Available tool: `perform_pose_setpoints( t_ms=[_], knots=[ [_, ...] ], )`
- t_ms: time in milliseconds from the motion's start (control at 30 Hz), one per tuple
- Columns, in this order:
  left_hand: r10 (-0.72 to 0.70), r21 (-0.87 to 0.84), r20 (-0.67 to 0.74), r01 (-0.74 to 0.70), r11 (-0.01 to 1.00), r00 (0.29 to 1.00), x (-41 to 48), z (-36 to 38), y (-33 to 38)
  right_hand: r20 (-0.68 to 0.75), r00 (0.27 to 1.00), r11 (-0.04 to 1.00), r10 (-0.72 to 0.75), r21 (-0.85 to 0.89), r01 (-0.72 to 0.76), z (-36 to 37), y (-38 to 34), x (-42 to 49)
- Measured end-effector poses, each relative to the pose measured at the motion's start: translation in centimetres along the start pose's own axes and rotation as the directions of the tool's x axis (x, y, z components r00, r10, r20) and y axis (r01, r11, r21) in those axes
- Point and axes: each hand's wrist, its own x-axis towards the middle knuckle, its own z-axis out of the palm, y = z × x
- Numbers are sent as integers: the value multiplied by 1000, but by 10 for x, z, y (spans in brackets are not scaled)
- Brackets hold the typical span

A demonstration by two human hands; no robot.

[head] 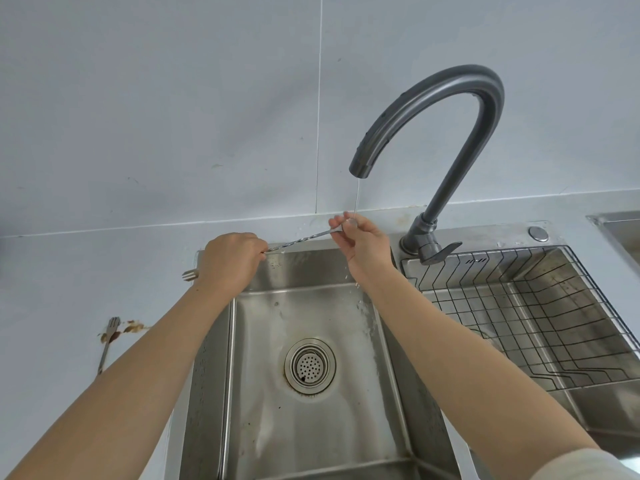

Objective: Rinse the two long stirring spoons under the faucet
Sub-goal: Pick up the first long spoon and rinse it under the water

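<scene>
A long twisted-stem stirring spoon [300,240] stretches between both hands over the back of the sink [311,403]. My left hand [230,263] grips its handle end, whose small fork tip pokes out to the left. My right hand [360,237] pinches the bowl end directly under a thin stream of water falling from the grey gooseneck faucet [450,109]. A second long stirring spoon [108,341] with a fork tip lies on the counter to the left, beside a brown stain and partly hidden behind my left forearm.
The sink drain strainer [310,366] sits in the middle of the basin. A wire rack basket [540,317] fills the right basin. The faucet lever [443,252] points right at the base. Grey tiled wall stands behind.
</scene>
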Motion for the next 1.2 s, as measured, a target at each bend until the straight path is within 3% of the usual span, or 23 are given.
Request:
perform_pose_setpoints(
  t_ms=[467,833,1200],
  knots=[
    [-58,175,341,-3,985,938,9,-9,7,-49,998,999,-26,-48,24,-6,1,6],
    [-78,163,227,41,986,971,13,-11,5,-117,982,989,145,10,-145,8,-11,0],
    [-46,204,178,9,979,983,16,-13,16,-227,971,984,77,-140,-111,0,-11,1]
  ],
)
